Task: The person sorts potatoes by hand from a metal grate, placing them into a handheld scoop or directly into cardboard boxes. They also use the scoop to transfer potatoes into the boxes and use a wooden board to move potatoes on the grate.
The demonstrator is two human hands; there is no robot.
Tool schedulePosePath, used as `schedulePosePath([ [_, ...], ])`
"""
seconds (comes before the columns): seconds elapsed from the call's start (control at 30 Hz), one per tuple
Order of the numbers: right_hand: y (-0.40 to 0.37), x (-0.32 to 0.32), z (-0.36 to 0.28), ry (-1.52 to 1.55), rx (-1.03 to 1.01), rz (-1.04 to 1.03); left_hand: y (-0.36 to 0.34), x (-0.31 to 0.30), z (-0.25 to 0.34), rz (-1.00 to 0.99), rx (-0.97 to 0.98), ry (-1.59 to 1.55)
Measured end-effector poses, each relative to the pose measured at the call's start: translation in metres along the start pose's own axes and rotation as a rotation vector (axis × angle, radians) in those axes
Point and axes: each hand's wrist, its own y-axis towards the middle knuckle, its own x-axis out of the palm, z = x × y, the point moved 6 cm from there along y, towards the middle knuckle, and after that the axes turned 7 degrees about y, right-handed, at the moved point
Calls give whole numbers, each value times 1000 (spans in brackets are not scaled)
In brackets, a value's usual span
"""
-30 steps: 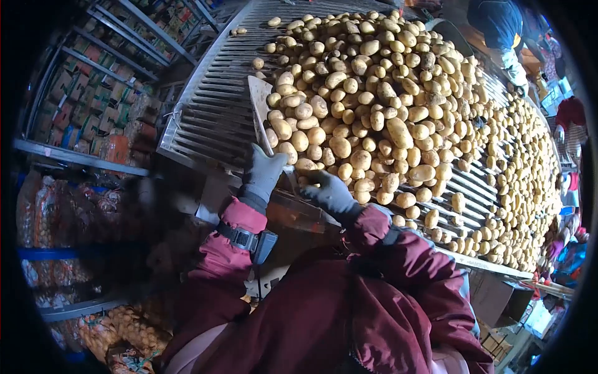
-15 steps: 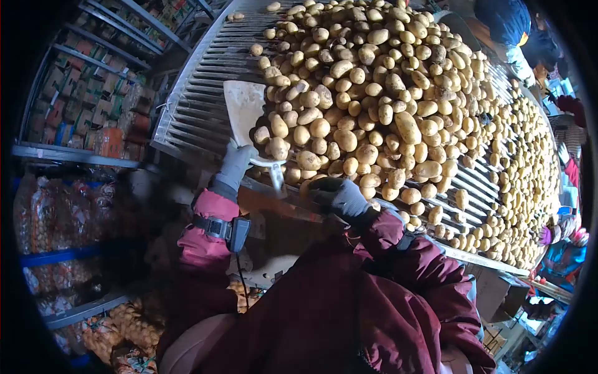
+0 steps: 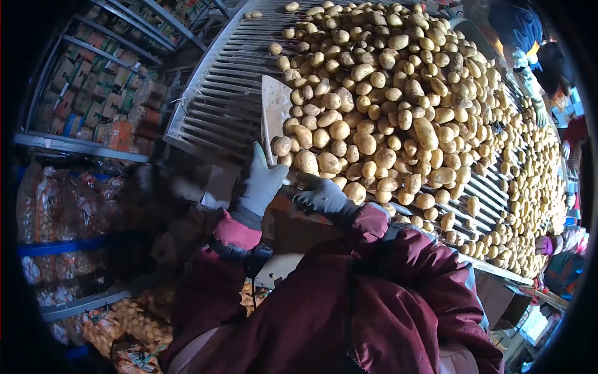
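My left hand (image 3: 261, 186), in a grey glove, is wrapped round the handle of a pale flat scoop (image 3: 275, 109). The scoop's blade stands tilted against the left edge of a large heap of potatoes (image 3: 386, 106) on a slatted metal table (image 3: 218, 106). Close to its right, my right hand (image 3: 321, 194), also gloved, is at the table's near edge below the potatoes. Its fingers point left toward the scoop's handle and are partly in shadow; whether they grip anything is unclear.
Shelves at the left hold stacked packages (image 3: 81, 93) and clear bags of potatoes (image 3: 62, 212). Netted potatoes (image 3: 134, 324) lie at the lower left. A co-worker's gloved hand (image 3: 541, 113) reaches over potatoes at the upper right. An open cardboard box (image 3: 501, 299) stands at the lower right.
The scoop and my left hand have moved right, and the blade is turned more edge-on against the potatoes. My right hand has shifted slightly left. The co-worker's arm now reaches further over the potatoes.
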Motion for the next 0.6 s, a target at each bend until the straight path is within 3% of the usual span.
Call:
schedulePosePath([
  [0.2, -4, -3, 14, 71, -22, -136, -2, -3, 15, -45, 89, 166],
  [0.27, -23, 2, -4, 153, -72, -119, 1, -21, 36, -15, -23, -541],
  [0.33, -19, 6, -3, 237, -121, -112, 8, -19, 31, -85, -56, -533],
  [0.4, 5, 2, 16, 192, -47, -31, 6, -31, 80, 42, 288, 384],
  [0.43, 10, 1, 25, 346, -58, -39, -6, -31, 73, -17, -125, 3],
  [0.47, 9, 6, 21, 350, -59, -41, -6, -32, 72, -17, -125, 7],
  [0.53, 10, 14, 25, 349, 140, 51, -2, -31, 71, -80, -119, -172],
  [0.6, 23, 12, 45, 405, 107, 15, 4, -28, 67, -146, -114, -350],
])
